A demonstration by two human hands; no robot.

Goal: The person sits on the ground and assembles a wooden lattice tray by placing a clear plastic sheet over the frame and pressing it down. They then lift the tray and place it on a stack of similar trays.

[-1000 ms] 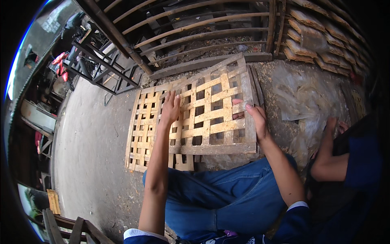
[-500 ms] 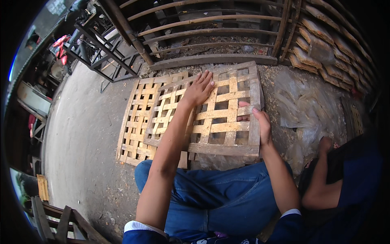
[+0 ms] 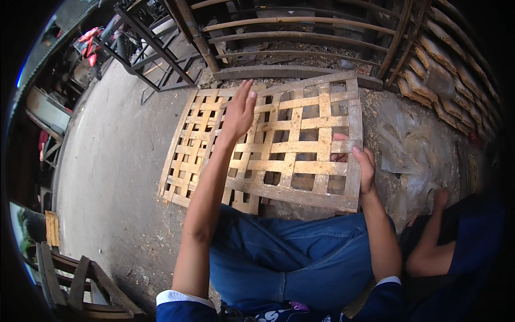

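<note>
While the right hand (image 3: 367, 169) is holding the right-hand rail of the upper lattice panel (image 3: 295, 147), its thumb is lying on top of the wood and its fingers are curling behind, so you're seeing the tips through the gaps. That grip is narrow, basically pinching the frame edge. The left hand (image 3: 240, 112) is doing something different: its fingers are running straight and bunched together, pointing away from the body, with the hand turned edge-on above the left part of that same panel. Can't tell from this angle whether it's touching the strips or just hovering. As for the panel, it's sitting right in front of the blue jeans (image 3: 289, 252), overlapping the lower lattice panel (image 3: 189, 146), which is peeking out on the left. The long axis looks to be running left to right across the lap, but the fisheye is bending things, so don't hold me to it. Its far rail is slanting up toward the right and its near rail is dipping that way, so the whole thing is flaring at the held end. The right rail is pointing almost straight away from the person. Over on the right, crumpled plastic sheeting (image 3: 416, 137) is lying on the ground, with a co-worker's arm (image 3: 429, 257) bending just nearer, and a rail fence (image 3: 284, 20) is standing behind everything.
</note>
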